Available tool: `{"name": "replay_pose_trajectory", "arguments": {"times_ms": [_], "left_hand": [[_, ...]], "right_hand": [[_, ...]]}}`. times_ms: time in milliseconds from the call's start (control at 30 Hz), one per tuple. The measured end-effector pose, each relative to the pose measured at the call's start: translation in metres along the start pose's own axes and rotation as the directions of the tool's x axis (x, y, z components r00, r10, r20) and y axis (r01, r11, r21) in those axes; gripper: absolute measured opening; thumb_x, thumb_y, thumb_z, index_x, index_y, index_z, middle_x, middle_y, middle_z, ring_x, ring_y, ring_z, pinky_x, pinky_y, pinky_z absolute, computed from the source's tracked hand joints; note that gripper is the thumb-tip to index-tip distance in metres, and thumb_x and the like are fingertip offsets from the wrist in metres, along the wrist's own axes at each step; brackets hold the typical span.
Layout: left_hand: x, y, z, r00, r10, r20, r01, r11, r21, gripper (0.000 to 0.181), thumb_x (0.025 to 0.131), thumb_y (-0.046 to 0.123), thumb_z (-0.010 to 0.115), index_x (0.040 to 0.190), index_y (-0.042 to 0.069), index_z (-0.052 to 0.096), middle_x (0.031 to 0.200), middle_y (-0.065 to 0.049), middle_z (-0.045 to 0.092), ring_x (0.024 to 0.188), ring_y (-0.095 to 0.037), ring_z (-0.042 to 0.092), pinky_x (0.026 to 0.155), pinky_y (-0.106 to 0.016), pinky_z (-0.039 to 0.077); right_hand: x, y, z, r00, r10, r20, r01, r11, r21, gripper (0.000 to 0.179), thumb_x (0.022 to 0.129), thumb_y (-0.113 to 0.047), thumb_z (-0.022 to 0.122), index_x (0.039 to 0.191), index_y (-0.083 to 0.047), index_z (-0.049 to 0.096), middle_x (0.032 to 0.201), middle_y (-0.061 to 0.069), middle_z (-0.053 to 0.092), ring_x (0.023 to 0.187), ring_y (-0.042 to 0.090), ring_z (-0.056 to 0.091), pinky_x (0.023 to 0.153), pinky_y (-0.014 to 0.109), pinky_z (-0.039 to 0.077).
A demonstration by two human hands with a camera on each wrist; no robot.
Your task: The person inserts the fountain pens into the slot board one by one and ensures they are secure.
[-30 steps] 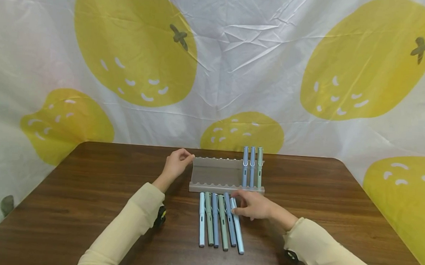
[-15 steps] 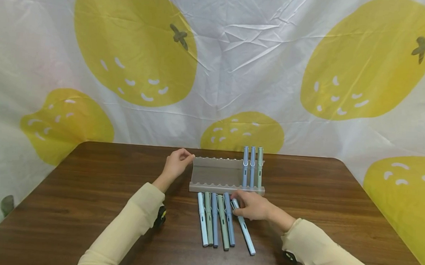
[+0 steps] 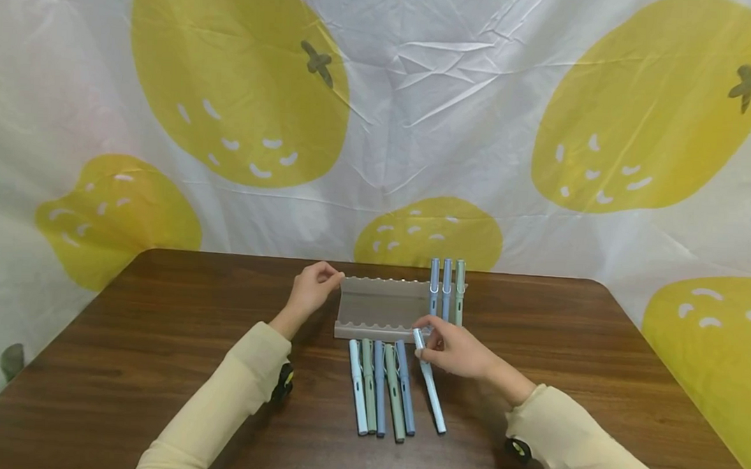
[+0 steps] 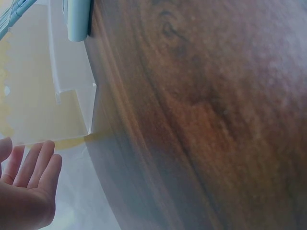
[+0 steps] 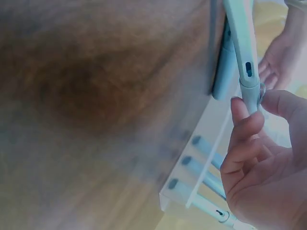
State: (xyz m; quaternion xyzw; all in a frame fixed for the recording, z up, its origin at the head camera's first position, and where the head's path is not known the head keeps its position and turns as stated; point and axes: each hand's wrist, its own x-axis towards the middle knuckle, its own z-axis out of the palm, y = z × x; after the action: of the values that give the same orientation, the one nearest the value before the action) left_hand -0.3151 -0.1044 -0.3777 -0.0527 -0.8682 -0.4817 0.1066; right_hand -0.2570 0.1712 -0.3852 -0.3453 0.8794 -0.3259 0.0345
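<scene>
My right hand (image 3: pixel 461 351) pinches a light blue capped pen (image 3: pixel 431 391) near its cap end, in front of the rack's right part. In the right wrist view, thumb and fingers close round the pen (image 5: pixel 245 60), its clip beside the thumb. My left hand (image 3: pixel 310 289) holds the back left corner of a clear, notched pen rack (image 3: pixel 381 310); in the left wrist view its fingers (image 4: pixel 45 175) lie along the rack's end. Two blue pens (image 3: pixel 434 286) and a green pen (image 3: pixel 460 287) lean in the rack's right slots, their lower ends behind my right hand.
Several light blue, green and blue pens (image 3: pixel 379 388) lie side by side on the brown wooden table (image 3: pixel 222 291), in front of the rack. A white curtain (image 3: pixel 405 138) with yellow fruit prints hangs behind the table.
My right hand has drawn the light blue pen to the right, away from the row, then raised it towards the rack. The leftmost pen has tilted slightly. The left hand has stayed put.
</scene>
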Motion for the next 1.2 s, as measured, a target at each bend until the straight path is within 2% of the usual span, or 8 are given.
{"name": "replay_pose_trajectory", "arguments": {"times_ms": [133, 400, 733, 967, 1200], "left_hand": [[0.000, 0.001, 0.000, 1.000, 0.000, 0.002, 0.000, 1.000, 0.010, 0.021, 0.087, 0.025, 0.057, 0.089, 0.004, 0.062, 0.083, -0.008, 0.065, 0.082, -0.022, 0.059, 0.073, -0.038, 0.042], [-0.001, 0.002, -0.001, 1.000, 0.000, 0.004, 0.000, 1.000, 0.008, 0.021, 0.087, 0.024, 0.057, 0.089, 0.004, 0.062, 0.084, -0.009, 0.065, 0.083, -0.022, 0.060, 0.072, -0.038, 0.043], [0.000, 0.001, -0.001, 1.000, -0.003, 0.006, 0.003, 1.000, 0.003, 0.021, 0.087, 0.025, 0.057, 0.088, 0.005, 0.062, 0.084, -0.008, 0.065, 0.082, -0.022, 0.059, 0.071, -0.038, 0.043], [0.000, 0.000, 0.000, 1.000, -0.005, 0.005, 0.005, 1.000, -0.007, 0.019, 0.087, 0.023, 0.057, 0.088, 0.005, 0.062, 0.084, -0.008, 0.065, 0.082, -0.022, 0.060, 0.072, -0.038, 0.044], [0.000, 0.000, 0.000, 1.000, 0.000, 0.010, 0.000, 1.000, -0.008, 0.020, 0.087, 0.024, 0.057, 0.088, 0.004, 0.062, 0.085, -0.009, 0.065, 0.081, -0.021, 0.060, 0.072, -0.038, 0.044]], "right_hand": [[0.001, -0.001, -0.006, 0.998, -0.002, -0.063, 0.002, 1.000, 0.000, 0.037, 0.082, -0.012, 0.061, 0.115, -0.005, 0.047, 0.067, -0.008, 0.055, 0.056, 0.008, 0.051, 0.054, 0.027, 0.043], [0.002, -0.004, -0.021, 0.990, -0.024, -0.143, 0.023, 1.000, -0.008, 0.038, 0.083, -0.013, 0.061, 0.118, -0.011, 0.045, 0.070, -0.007, 0.056, 0.052, 0.017, 0.048, 0.050, 0.027, 0.039], [0.005, 0.001, -0.029, 0.978, -0.020, -0.209, 0.014, 0.999, -0.030, 0.040, 0.084, -0.016, 0.061, 0.120, -0.014, 0.044, 0.074, -0.005, 0.059, 0.053, 0.012, 0.051, 0.050, 0.028, 0.041], [0.011, 0.003, -0.034, 0.958, -0.031, -0.285, 0.018, 0.999, -0.047, 0.041, 0.083, -0.016, 0.062, 0.121, -0.013, 0.044, 0.074, -0.004, 0.059, 0.050, 0.011, 0.048, 0.048, 0.028, 0.040], [0.020, 0.004, -0.038, 0.929, -0.064, -0.365, 0.039, 0.996, -0.077, 0.042, 0.083, -0.013, 0.062, 0.122, -0.012, 0.044, 0.075, -0.001, 0.060, 0.048, 0.012, 0.046, 0.046, 0.028, 0.037]]}}
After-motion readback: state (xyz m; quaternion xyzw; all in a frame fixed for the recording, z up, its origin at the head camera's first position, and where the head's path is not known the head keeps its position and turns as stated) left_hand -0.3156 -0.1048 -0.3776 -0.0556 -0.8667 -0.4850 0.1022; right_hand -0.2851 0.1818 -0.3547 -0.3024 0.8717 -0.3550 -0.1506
